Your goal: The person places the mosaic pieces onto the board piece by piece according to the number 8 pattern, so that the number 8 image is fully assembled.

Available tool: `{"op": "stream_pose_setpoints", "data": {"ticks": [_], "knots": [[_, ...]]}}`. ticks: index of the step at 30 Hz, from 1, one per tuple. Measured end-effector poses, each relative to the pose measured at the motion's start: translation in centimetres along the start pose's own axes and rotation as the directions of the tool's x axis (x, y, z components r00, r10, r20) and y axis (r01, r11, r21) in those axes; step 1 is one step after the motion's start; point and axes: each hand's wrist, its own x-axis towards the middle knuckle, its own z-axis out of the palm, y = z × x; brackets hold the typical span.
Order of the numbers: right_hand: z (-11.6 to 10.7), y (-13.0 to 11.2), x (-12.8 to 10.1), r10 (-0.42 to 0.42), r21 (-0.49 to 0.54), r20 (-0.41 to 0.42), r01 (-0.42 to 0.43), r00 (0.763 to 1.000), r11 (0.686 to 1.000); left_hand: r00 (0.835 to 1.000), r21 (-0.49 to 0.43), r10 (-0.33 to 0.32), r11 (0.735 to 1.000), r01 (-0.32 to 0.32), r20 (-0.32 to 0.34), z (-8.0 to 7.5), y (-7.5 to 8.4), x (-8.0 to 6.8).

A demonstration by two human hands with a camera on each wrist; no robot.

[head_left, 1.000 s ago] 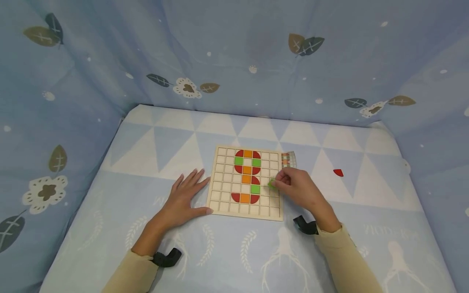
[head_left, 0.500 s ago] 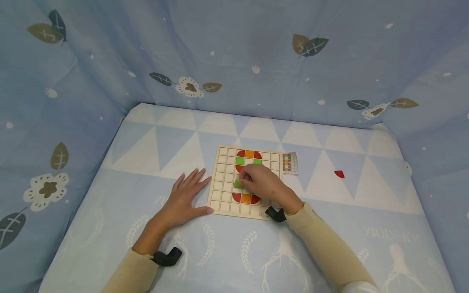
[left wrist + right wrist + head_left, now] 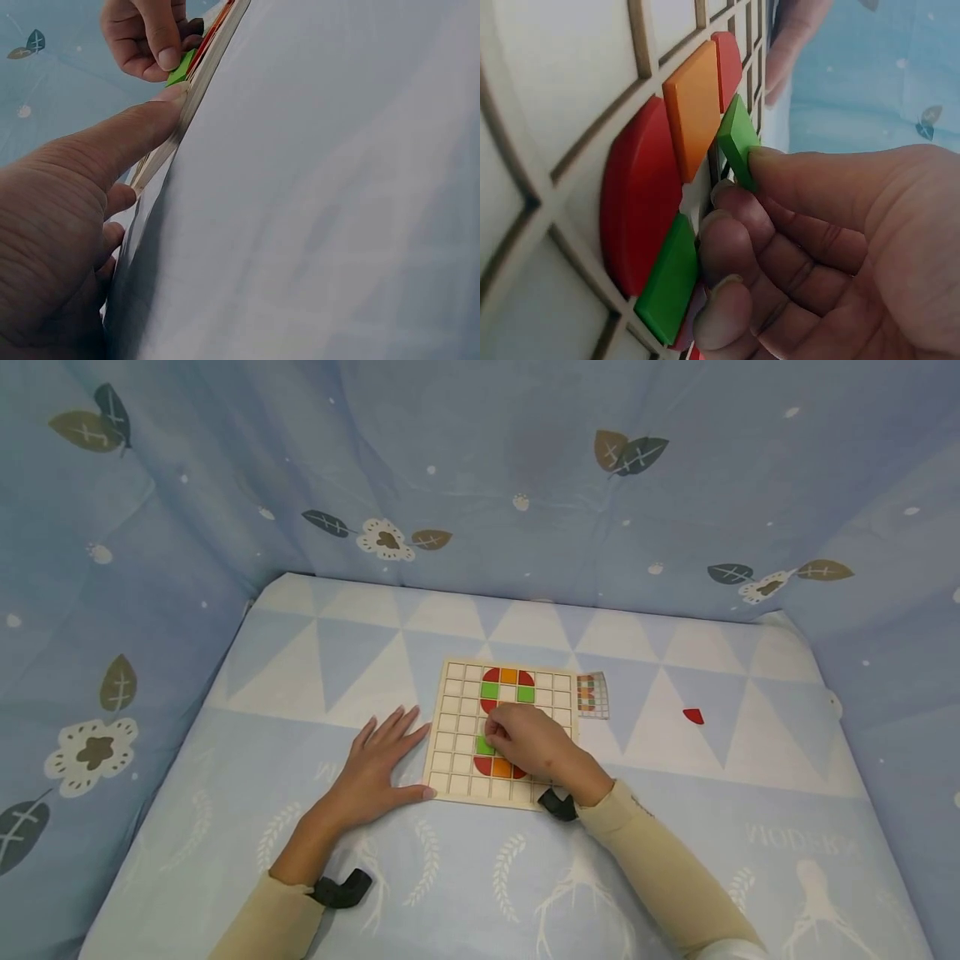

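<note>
Fingertips of the right hand (image 3: 525, 739) pinch a green tile (image 3: 737, 146), tilted at its cell on the grid board (image 3: 448, 743), at about 9 o'clock of the coloured figure (nearly complete, I judge; this tile not yet seated flat). Left hand (image 3: 378, 768) lies flat, fingers straight, thumb against the board's edge. A red piece (image 3: 693, 716) lies apart at 3 o'clock.

Bare cloth right of the board (image 3: 450, 727) (only a small card (image 3: 592, 695) and red piece (image 3: 693, 716) there).
</note>
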Motion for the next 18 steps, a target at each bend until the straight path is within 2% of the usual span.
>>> {"op": "stream_pose_setpoints", "data": {"ticks": [9, 18], "knots": [[0.76, -0.14, -0.14, 0.041, -0.032, -0.064, -0.043, 0.997, 0.999, 1.000, -0.010, 0.009, 1.000, -0.009, -0.009, -0.02, 0.16, 0.01], [0.94, -0.39, -0.56, 0.048, -0.036, -0.089, -0.051, 0.995, 0.998, 1.000, -0.014, 0.008, 1.000, -0.008, -0.010, 0.01, 0.12, 0.00]]}}
